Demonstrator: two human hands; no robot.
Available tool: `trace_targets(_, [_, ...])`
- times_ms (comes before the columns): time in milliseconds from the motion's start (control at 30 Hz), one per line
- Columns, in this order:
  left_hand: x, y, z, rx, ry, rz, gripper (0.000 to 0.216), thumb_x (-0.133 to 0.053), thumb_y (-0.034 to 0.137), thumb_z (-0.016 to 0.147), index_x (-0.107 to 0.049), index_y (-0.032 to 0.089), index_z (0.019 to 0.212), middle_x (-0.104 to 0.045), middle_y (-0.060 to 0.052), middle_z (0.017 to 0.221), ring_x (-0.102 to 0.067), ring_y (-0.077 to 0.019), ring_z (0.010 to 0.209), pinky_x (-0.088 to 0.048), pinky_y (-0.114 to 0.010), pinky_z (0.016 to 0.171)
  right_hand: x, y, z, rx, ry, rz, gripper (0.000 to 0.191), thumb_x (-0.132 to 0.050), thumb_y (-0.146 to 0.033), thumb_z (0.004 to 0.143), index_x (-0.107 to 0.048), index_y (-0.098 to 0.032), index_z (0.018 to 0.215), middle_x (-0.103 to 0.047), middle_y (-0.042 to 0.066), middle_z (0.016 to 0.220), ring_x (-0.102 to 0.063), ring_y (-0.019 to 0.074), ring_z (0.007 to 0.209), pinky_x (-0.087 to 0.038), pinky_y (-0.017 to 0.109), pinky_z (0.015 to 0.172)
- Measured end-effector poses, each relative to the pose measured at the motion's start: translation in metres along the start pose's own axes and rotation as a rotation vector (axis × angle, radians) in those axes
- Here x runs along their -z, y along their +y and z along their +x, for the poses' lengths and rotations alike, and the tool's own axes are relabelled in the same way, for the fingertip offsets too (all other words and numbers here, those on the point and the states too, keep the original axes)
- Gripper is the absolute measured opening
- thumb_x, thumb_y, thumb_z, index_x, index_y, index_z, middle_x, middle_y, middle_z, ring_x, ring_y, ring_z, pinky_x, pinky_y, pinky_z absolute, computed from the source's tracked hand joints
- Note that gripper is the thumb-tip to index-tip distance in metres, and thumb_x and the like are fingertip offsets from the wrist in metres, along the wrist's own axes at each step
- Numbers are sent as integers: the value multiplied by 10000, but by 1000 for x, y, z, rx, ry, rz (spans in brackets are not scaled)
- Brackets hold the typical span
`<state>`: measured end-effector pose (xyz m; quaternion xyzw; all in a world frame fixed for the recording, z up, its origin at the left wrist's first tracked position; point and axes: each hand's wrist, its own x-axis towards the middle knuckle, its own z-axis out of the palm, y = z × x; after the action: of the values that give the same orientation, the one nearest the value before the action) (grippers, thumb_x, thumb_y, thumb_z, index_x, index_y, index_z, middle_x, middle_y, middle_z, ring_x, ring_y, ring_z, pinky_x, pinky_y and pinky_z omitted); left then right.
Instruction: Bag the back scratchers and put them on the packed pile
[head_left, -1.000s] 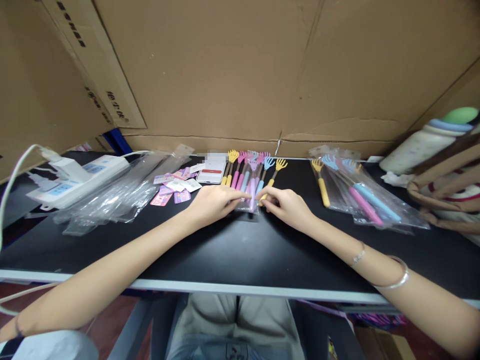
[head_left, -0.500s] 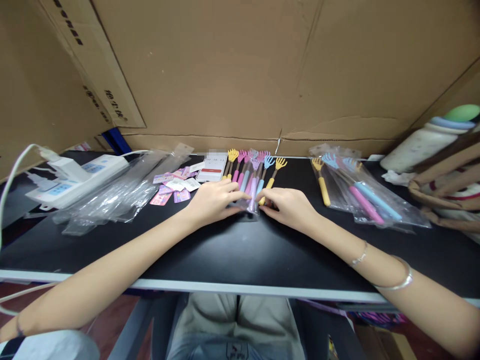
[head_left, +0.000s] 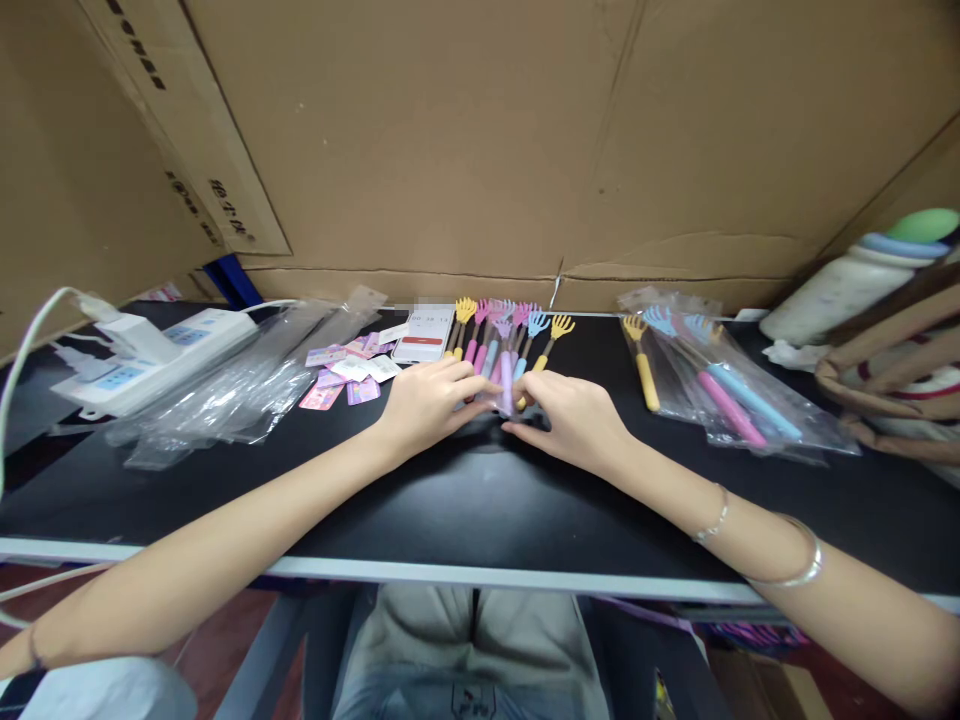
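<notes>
A purple back scratcher (head_left: 506, 385) with a claw-shaped head lies between my hands, in what looks like a clear plastic bag. My left hand (head_left: 427, 402) pinches the bag's left side by the handle, thumb and forefinger close together. On the other side, my right hand (head_left: 574, 415) has its thumb apart from its bent fingers, close to the handle's lower end. Whether its fingertips touch the bag is hard to see. Just beyond my hands, several back scratchers in yellow, pink and blue lie in a row, a yellow one (head_left: 551, 342) at the right; their lower handles are partly hidden.
Flat clear bags (head_left: 225, 385) lie at left beside a white power strip (head_left: 161, 360). Small printed cards (head_left: 352, 370) and a phone (head_left: 424, 333) lie nearer the middle. Bagged scratchers (head_left: 739, 400) are at right, near a bottle (head_left: 840, 290) and paper bag (head_left: 892, 370). Cardboard (head_left: 450, 150) walls the back.
The purple scratcher has shifted slightly left. My right thumb has moved away from its fingers, towards the handle's lower end. My left hand has barely moved.
</notes>
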<state>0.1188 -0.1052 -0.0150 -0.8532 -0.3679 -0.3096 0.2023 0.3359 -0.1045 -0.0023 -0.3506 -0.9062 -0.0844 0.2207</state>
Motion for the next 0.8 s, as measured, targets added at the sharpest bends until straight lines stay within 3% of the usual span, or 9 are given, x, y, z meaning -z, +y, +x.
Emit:
trace_targets(133, [2,-1,0,14,-6,6,229,-516,388,926,-690,241,947,-620,-3,764,-554,-134,750,-321,-245,562,2,0,1,62,95,-90,140,-549,-322,878,-578,-187,857,-682,29,813,-601,156,734,-347,261,607])
trace_targets(567, [1,-3,0,-18,2,30,277,-508,444,922,-695,257,1007,-623,-10,812,-533,-131,765,-359,-249,598,6,2,1,121,118,-233,377,-373,-368,982,-613,-182,759,-645,45,689,-539,156,709,-291,293,589])
trace_targets(800, [2,-2,1,-30,40,57,286,-513,464,915,-694,273,1028,-629,-13,801,-533,-140,761,-342,-253,586,7,0,1,114,161,-259,385,-376,-343,987,-609,-181,727,-643,35,662,-524,144,674,-282,292,596])
